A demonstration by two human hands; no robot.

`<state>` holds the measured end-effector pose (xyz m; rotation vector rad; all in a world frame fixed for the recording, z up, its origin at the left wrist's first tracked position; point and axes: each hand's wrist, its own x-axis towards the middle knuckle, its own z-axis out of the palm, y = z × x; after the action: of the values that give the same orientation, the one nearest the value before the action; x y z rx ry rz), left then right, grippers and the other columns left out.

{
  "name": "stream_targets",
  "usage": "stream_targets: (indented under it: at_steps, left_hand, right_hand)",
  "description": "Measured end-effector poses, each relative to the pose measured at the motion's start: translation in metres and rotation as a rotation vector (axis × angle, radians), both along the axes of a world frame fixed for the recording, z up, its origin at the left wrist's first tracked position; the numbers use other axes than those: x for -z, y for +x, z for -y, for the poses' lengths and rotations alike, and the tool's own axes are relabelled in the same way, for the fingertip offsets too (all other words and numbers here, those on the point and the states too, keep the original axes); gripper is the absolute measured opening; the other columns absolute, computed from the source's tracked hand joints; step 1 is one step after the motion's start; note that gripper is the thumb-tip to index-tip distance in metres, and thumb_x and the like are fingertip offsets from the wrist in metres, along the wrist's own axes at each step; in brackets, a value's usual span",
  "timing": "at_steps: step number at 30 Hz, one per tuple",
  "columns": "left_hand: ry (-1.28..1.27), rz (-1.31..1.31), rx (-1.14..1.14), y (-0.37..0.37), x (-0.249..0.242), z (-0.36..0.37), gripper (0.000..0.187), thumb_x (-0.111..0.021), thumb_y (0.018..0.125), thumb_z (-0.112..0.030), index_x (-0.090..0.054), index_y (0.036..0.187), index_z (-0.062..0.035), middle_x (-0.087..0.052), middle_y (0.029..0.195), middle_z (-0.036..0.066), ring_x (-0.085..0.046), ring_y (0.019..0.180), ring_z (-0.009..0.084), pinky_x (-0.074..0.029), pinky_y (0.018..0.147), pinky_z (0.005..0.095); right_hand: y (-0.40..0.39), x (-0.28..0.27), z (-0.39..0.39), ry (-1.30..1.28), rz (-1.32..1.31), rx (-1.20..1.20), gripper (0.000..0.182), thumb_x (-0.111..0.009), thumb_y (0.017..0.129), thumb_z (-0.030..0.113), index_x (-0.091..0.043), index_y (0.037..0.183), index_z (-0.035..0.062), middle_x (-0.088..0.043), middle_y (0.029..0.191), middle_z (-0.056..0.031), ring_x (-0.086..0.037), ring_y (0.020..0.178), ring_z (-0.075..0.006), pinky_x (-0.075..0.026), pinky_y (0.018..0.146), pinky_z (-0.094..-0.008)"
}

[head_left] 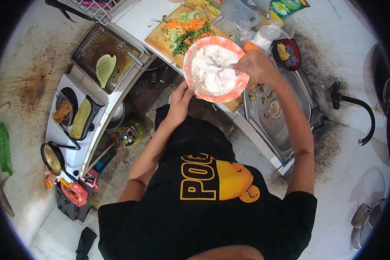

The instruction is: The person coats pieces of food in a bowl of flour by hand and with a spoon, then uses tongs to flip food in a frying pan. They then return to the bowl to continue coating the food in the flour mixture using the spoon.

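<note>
An orange-and-white bowl (189, 56) with white flour (216, 82) in it is at the counter's edge, partly over a cutting board (155, 39). My left hand (180, 104) grips the bowl's lower left rim, fingers closed on it. Over the bowl's right side, my right hand (256, 66) is closed round the handle of a whitish spoon (212, 68), whose end lies in the flour. Chopped vegetables (186, 32), orange, pale and dark green, lie on the board just behind the bowl.
A metal sink (286, 117) with food scraps lies right of the bowl, under my right forearm. A black faucet (364, 108) stands farther right. Behind the sink is a dark red bowl (295, 54). At left are a tray (84, 54) with a green slotted turner and a stove (65, 125).
</note>
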<state>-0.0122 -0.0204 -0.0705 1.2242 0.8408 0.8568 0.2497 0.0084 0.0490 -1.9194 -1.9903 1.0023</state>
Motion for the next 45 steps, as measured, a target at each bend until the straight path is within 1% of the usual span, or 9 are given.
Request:
stream_targets:
  at_steps: [4, 10, 15, 23, 31, 37, 40, 42, 45]
  left_hand:
    - [0.002, -0.032, 0.025, -0.003, 0.008, -0.001, 0.033, -0.045, 0.101, -0.023, -0.055, 0.116, 0.0045, -0.064, 0.097, 0.008, -0.058, 0.087, 0.0123, -0.045, 0.082, 0.0283]
    - [0.024, 0.007, 0.009, -0.002, 0.010, 0.000, 0.037, -0.047, 0.101, -0.027, -0.055, 0.119, 0.0042, -0.064, 0.100, 0.008, -0.057, 0.091, 0.0121, -0.044, 0.086, 0.0281]
    - [-0.026, 0.050, 0.092, -0.007, 0.009, -0.004, 0.040, -0.047, 0.101, -0.029, -0.054, 0.123, 0.0038, -0.064, 0.109, 0.008, -0.056, 0.099, 0.0123, -0.042, 0.090, 0.0281]
    - [-0.082, 0.041, 0.148, -0.010, 0.007, -0.007, 0.047, -0.045, 0.101, -0.033, -0.051, 0.127, 0.0057, -0.060, 0.121, 0.012, -0.053, 0.113, 0.0176, -0.036, 0.101, 0.0317]
    - [-0.097, 0.088, 0.260, -0.013, 0.009, -0.009, 0.041, -0.042, 0.103, -0.032, -0.057, 0.111, 0.0046, -0.063, 0.095, 0.007, -0.055, 0.088, 0.0143, -0.042, 0.085, 0.0289]
    - [-0.043, 0.091, 0.196, -0.009, 0.009, -0.009, 0.035, -0.042, 0.103, -0.028, -0.058, 0.097, 0.0022, -0.059, 0.078, 0.004, -0.052, 0.074, 0.0115, -0.042, 0.073, 0.0268]
    - [-0.076, 0.122, 0.163, -0.007, 0.002, -0.007, 0.034, -0.043, 0.103, -0.027, -0.058, 0.096, 0.0026, -0.059, 0.077, 0.004, -0.052, 0.074, 0.0113, -0.042, 0.073, 0.0266]
    - [-0.067, 0.117, 0.180, -0.008, 0.009, -0.009, 0.034, -0.043, 0.103, -0.027, -0.058, 0.096, 0.0026, -0.059, 0.077, 0.004, -0.052, 0.074, 0.0111, -0.042, 0.073, 0.0266]
    - [-0.062, 0.113, 0.192, -0.009, 0.011, -0.009, 0.033, -0.043, 0.103, -0.025, -0.058, 0.095, 0.0025, -0.058, 0.077, 0.004, -0.052, 0.074, 0.0110, -0.042, 0.072, 0.0267]
  right_hand:
    - [0.037, 0.004, -0.001, 0.023, 0.027, 0.010, 0.040, -0.071, 0.084, 0.032, -0.068, 0.068, -0.0042, -0.049, 0.049, -0.0052, -0.041, 0.049, -0.0073, -0.034, 0.048, -0.0304]
    - [0.055, -0.004, 0.021, 0.038, -0.051, 0.163, 0.036, -0.071, 0.081, 0.038, -0.073, 0.071, 0.0036, -0.051, 0.049, -0.0100, -0.047, 0.046, -0.0183, -0.038, 0.051, -0.0346]
    - [0.019, -0.049, 0.047, 0.232, 0.487, -0.017, 0.032, -0.071, 0.079, 0.037, -0.072, 0.071, 0.0055, -0.061, 0.062, -0.0152, -0.061, 0.059, -0.0304, -0.046, 0.057, -0.0420]
    - [0.006, -0.072, 0.051, 0.165, 0.645, -0.194, 0.027, -0.071, 0.078, 0.036, -0.072, 0.073, 0.0088, -0.062, 0.063, -0.0131, -0.062, 0.064, -0.0317, -0.048, 0.059, -0.0432]
    - [-0.028, 0.008, 0.041, 0.254, 0.417, -0.349, 0.030, -0.069, 0.082, 0.032, -0.065, 0.063, 0.0087, -0.061, 0.060, -0.0122, -0.060, 0.057, -0.0307, -0.048, 0.056, -0.0410]
    - [-0.024, 0.027, 0.032, 0.335, 0.202, -0.021, 0.033, -0.063, 0.086, 0.039, -0.073, 0.076, 0.0086, -0.063, 0.063, -0.0146, -0.061, 0.059, -0.0332, -0.047, 0.055, -0.0431]
    - [-0.006, 0.017, 0.026, 0.192, 0.084, 0.076, 0.030, -0.067, 0.084, 0.034, -0.073, 0.077, 0.0049, -0.063, 0.064, -0.0167, -0.060, 0.056, -0.0320, -0.045, 0.054, -0.0411]
    - [0.010, 0.015, 0.028, 0.145, 0.029, 0.217, 0.028, -0.068, 0.085, 0.026, -0.072, 0.074, 0.0009, -0.058, 0.055, -0.0095, -0.052, 0.051, -0.0089, -0.041, 0.052, -0.0287]
    - [0.033, 0.013, 0.034, 0.223, 0.120, 0.226, 0.029, -0.067, 0.086, 0.025, -0.071, 0.072, 0.0003, -0.054, 0.052, -0.0046, -0.047, 0.051, -0.0071, -0.039, 0.050, -0.0273]
